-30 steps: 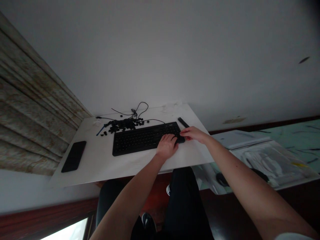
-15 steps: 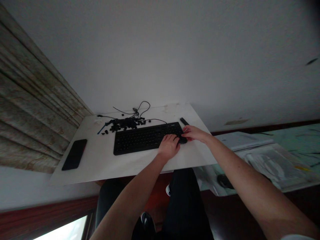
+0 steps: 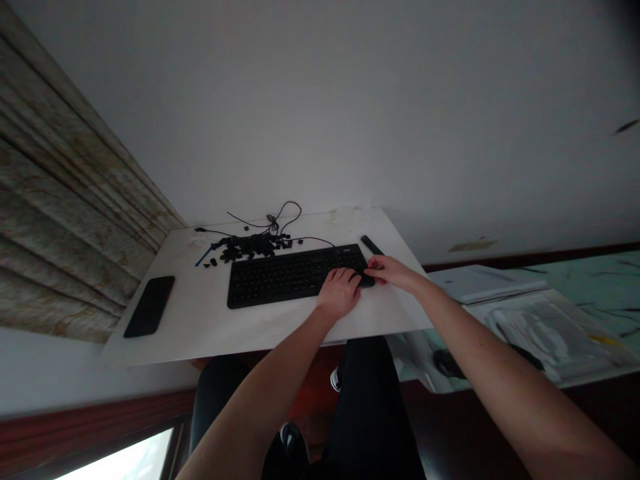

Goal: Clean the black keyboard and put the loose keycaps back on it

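A black keyboard [image 3: 277,279] lies on the white table, with key-shaped rows visible on its left part. My left hand [image 3: 339,293] rests palm down over its right part, fingers stretched forward onto the keys. Beside it, at the keyboard's right edge, my right hand [image 3: 390,272] has thumb and fingertips pinched together; anything between them is too small to make out. Behind the keyboard lies a heap of small black keycaps [image 3: 255,245]. A blue thin tool [image 3: 204,255] pokes out of the heap's left side.
A dark phone [image 3: 150,307] lies at the table's [image 3: 200,340] left side. A black stick-like object [image 3: 371,245] is just behind my right hand. The black cable [image 3: 290,203] loops near the wall. A patterned curtain [image 3: 75,200] hangs at left; a transparent package [image 3: 540,333] lies at right.
My right hand has shifted slightly down and right, fingers still pinched by the keyboard's right edge. My left hand stays on the keys.
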A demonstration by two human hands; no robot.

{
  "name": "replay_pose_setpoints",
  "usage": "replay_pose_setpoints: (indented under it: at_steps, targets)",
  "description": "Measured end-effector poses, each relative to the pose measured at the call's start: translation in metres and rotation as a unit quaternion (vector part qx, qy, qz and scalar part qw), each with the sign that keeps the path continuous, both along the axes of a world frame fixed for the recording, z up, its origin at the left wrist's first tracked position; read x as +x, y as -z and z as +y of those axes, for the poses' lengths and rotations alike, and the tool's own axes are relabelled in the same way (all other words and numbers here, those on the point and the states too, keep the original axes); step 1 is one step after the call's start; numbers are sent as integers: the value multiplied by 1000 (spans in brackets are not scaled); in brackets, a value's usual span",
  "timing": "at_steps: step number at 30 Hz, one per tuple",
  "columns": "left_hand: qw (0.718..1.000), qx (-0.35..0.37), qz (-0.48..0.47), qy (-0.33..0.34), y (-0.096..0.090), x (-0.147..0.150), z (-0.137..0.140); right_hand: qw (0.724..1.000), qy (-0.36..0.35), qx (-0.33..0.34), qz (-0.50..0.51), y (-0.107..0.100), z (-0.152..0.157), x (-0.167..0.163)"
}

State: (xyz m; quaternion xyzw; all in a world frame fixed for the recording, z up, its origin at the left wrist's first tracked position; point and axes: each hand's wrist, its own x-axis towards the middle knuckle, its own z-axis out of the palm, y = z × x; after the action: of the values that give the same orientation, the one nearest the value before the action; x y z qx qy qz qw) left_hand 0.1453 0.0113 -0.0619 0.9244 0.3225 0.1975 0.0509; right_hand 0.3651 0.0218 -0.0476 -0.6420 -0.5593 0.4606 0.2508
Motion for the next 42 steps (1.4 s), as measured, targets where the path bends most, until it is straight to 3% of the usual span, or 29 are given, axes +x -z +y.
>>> replay_pose_setpoints:
  at_steps: [18, 31, 42]
  targets:
    - [1000, -5, 10, -6, -2, 0, 0, 999, 10, 50, 6, 6, -8, -1]
    - [1000, -5, 12, -8, -1, 0, 0, 1000, -20, 6, 21, 1, -1, 1]
    - [1000, -7, 19, -8, -3, -1, -1, 1000, 2, -7, 6, -1, 3, -3]
